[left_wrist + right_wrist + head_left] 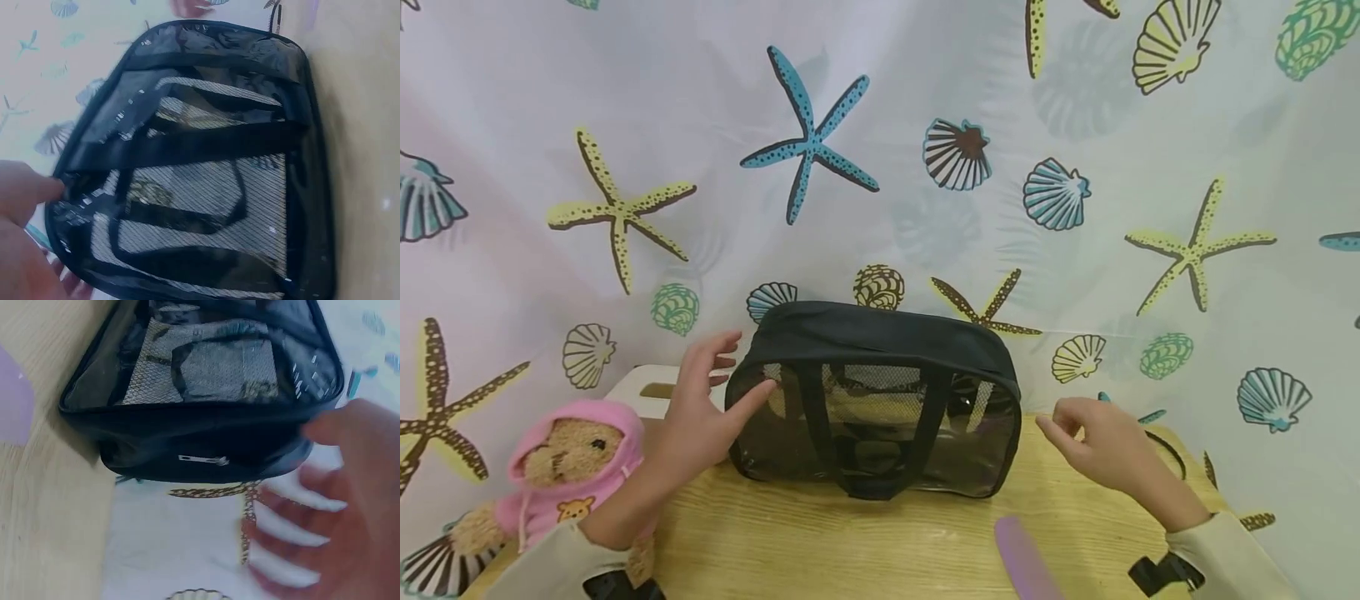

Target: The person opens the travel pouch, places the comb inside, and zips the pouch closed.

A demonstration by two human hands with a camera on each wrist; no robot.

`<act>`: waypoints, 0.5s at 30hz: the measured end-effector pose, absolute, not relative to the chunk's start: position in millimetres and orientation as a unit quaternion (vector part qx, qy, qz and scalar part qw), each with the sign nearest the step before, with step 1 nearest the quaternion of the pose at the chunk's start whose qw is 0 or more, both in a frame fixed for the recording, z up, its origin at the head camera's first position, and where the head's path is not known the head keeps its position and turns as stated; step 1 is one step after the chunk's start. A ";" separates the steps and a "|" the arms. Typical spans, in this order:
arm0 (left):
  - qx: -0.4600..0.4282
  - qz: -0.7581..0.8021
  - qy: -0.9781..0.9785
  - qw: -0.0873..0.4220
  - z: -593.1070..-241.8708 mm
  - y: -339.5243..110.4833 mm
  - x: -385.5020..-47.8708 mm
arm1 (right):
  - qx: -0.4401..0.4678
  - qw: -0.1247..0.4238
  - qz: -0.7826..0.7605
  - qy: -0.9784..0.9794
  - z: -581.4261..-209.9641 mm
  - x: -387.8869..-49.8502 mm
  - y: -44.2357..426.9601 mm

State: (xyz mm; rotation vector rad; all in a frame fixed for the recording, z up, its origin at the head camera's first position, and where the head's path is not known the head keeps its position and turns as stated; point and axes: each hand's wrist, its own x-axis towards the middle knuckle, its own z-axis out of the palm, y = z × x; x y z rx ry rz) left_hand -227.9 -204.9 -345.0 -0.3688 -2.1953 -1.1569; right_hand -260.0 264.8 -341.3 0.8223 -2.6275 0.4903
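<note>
A black toiletry bag (880, 333) with see-through sides, mesh panels and strap handles stands upright on the table. My left hand (700, 408) is at its left end, fingers spread and thumb across the front corner; I cannot tell whether it touches. In the left wrist view the thumb (37, 187) overlaps the edge of the bag (200, 140). My right hand (1097, 442) hovers to the right of the bag, apart from it, with loosely bent fingers and nothing held. A zipper pull (203, 460) shows on the bag's end in the right wrist view.
At the left sits a teddy bear (580, 450) in a pink hoodie, by my left forearm. Behind it is a white box (640, 383) with a cut-out. A purple object (1026, 558) lies on the wooden table (850, 550) in front. The shell-patterned cloth (880, 242) hangs behind.
</note>
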 end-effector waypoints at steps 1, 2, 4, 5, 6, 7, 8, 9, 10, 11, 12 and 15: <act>-0.126 -0.446 -0.836 0.293 -347.8 -206.5 -228.6 | 0.271 0.116 0.181 -0.938 -343.4 -266.3 265.0; -0.113 -0.450 -0.841 0.278 -351.0 -207.7 -229.1 | 0.254 0.059 0.191 -0.946 -346.1 -272.6 264.7; -0.094 -0.451 -0.848 0.264 -359.1 -209.6 -230.3 | 0.239 -0.033 0.221 -0.945 -355.2 -285.3 263.3; -0.086 -0.453 -0.849 0.259 -362.5 -210.0 -230.8 | 0.237 -0.066 0.243 -0.938 -360.4 -290.9 262.2; -0.078 -0.456 -0.848 0.257 -365.7 -210.1 -231.3 | 0.235 -0.091 0.266 -0.931 -366.0 -295.8 260.7; -0.071 -0.461 -0.847 0.255 -368.6 -210.1 -231.7 | 0.234 -0.107 0.292 -0.921 -371.8 -300.6 259.3; -0.064 -0.468 -0.844 0.254 -371.1 -210.0 -232.4 | 0.237 -0.117 0.317 -0.911 -376.7 -304.4 257.7; -0.058 -0.478 -0.839 0.253 -372.8 -210.1 -233.1 | 0.240 -0.121 0.339 -0.901 -381.3 -307.8 256.0; -0.052 -0.487 -0.835 0.252 -373.3 -209.9 -233.6 | 0.243 -0.121 0.359 -0.893 -384.8 -310.4 254.3; -0.048 -0.496 -0.830 0.251 -373.6 -209.9 -234.5 | 0.244 -0.118 0.374 -0.887 -387.8 -312.6 253.0; -0.046 -0.500 -0.826 0.255 -374.3 -210.2 -235.5 | 0.244 -0.114 0.386 -0.882 -390.4 -314.5 251.8; -0.051 -0.495 -0.821 0.280 -376.2 -211.6 -237.9 | 0.244 -0.090 0.400 -0.879 -395.9 -319.3 249.0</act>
